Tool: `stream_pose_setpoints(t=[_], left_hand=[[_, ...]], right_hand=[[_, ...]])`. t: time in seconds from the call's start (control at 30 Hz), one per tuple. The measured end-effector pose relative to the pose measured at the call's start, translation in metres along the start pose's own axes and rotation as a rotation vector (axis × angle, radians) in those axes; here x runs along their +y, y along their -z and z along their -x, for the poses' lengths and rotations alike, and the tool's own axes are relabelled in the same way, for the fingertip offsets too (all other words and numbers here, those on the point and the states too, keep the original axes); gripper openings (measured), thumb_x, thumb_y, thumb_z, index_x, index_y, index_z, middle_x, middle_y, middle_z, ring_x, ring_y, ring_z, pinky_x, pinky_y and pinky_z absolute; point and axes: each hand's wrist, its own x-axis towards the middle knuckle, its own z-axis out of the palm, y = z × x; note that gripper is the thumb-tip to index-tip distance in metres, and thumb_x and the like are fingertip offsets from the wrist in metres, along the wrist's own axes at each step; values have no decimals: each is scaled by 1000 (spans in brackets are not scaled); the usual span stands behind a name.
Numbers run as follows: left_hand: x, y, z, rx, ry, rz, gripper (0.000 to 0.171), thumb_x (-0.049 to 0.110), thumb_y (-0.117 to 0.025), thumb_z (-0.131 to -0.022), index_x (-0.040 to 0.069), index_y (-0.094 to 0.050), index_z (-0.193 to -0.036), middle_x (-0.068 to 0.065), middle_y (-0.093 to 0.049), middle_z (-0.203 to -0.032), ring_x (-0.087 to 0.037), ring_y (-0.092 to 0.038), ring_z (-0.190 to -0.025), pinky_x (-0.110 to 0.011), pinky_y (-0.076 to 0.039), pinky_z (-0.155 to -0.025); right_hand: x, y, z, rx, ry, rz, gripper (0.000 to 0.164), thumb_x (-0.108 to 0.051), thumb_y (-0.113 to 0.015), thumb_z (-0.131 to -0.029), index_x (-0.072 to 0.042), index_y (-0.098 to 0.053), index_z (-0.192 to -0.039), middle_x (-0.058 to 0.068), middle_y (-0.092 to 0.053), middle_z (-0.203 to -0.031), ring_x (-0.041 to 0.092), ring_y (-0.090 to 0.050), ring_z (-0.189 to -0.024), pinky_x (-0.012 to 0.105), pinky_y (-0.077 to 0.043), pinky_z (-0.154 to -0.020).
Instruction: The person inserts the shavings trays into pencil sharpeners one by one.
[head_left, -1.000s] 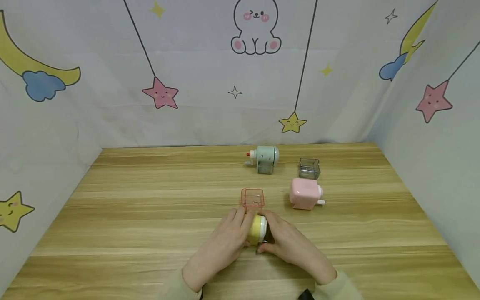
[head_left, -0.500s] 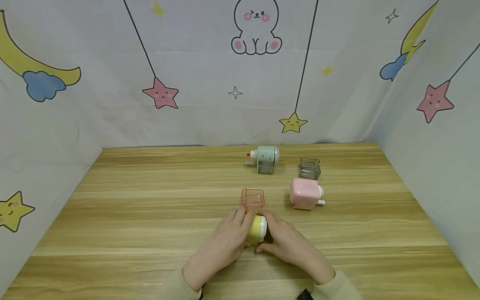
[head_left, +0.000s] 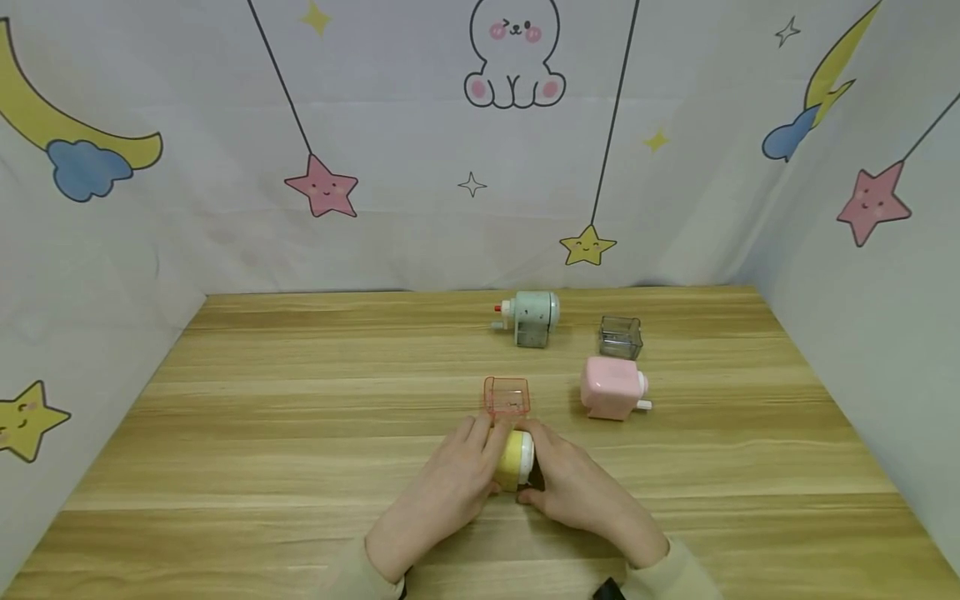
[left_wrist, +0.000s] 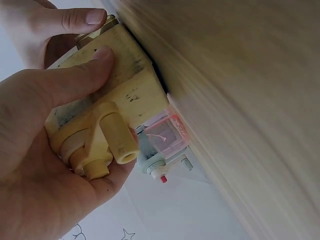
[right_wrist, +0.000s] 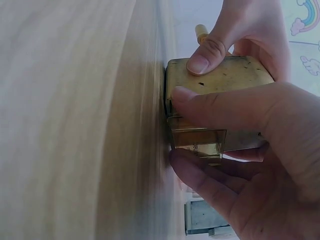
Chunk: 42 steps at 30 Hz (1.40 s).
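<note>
A yellow hand-crank pencil sharpener [head_left: 512,460] sits low on the table between both hands. My left hand [head_left: 453,471] grips its body from the crank side; in the left wrist view the thumb lies across the smudged face, near the crank handle [left_wrist: 120,137]. At the opposite end, my right hand [head_left: 573,483] pinches a clear brownish shavings drawer [right_wrist: 200,140], its thumb along the edge where drawer and body meet. The drawer projects from the body in the right wrist view. Fingers hide part of it.
Just beyond the hands is a red-edged clear drawer [head_left: 507,396]. A pink sharpener [head_left: 611,388] stands to the right, with a smoky grey clear drawer [head_left: 620,337] behind it. Farther back stands a mint-green sharpener [head_left: 534,318], near the printed cloth wall [head_left: 405,242].
My right fingers have shifted slightly at the drawer end, and less of the dark drawer shows between hand and sharpener. My left hand keeps its grip in place.
</note>
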Motion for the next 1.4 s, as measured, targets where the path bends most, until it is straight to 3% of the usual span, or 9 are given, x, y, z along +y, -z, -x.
stream_pose_setpoints(t=[0.67,1.03,1.4], left_hand=[[0,-1,-1,10,7,-19,83,27,-81,-58,3,-39,-125,-12,-49,-105,-21,-46,-86,-31,-50,-72],[1,0,-1,6,21,-10,83,27,-81,-58,3,-39,-125,-14,-49,-107,-22,-47,-88,-32,-51,-72],[0,-1,-2,12,27,31,83,26,-82,-57,4,-40,-125,-12,-50,-104,-21,-48,-87,-32,-52,-72]], right_hand=[[-3,-1,-2,26,0,-34,80,-23,-82,-59,-10,-38,-124,6,-60,-103,12,-55,-89,35,-54,-76],[-5,-1,-3,59,23,-33,78,-23,-83,-57,-7,-40,-120,5,-61,-96,11,-56,-83,33,-55,-71],[-6,-2,-4,41,-2,-65,74,-25,-81,-61,-6,-39,-119,6,-61,-96,11,-56,-81,31,-55,-68]])
